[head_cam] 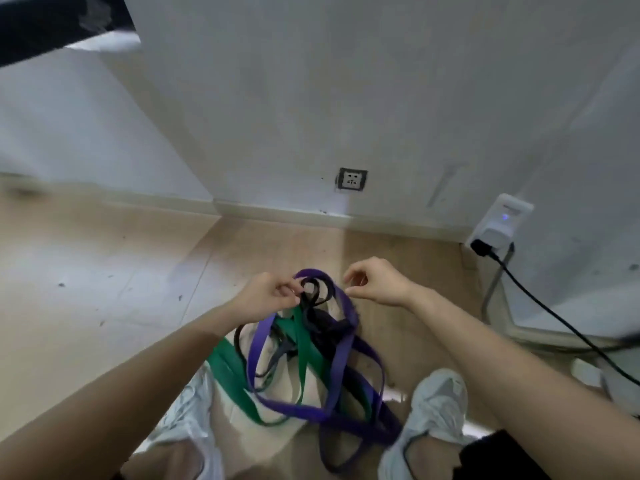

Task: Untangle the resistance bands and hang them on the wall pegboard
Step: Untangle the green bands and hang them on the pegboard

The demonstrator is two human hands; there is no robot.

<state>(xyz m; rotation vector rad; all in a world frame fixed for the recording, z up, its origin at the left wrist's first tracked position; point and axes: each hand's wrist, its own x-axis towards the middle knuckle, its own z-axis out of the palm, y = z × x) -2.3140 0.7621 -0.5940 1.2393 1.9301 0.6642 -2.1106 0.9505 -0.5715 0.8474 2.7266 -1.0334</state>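
The left hand [273,294] pinches the top of a tangle of resistance bands, its fingers curled round a thin black band [317,289], while the purple band [341,362] and the green band [228,372] hang in loops down to the wooden floor [104,271] between two pale shoes [438,407]. The right hand [379,282] hovers just right of the tangle's top with fingers curled beside the purple loop; I cannot tell whether it grips anything. On the far wall sits a socket [351,179].
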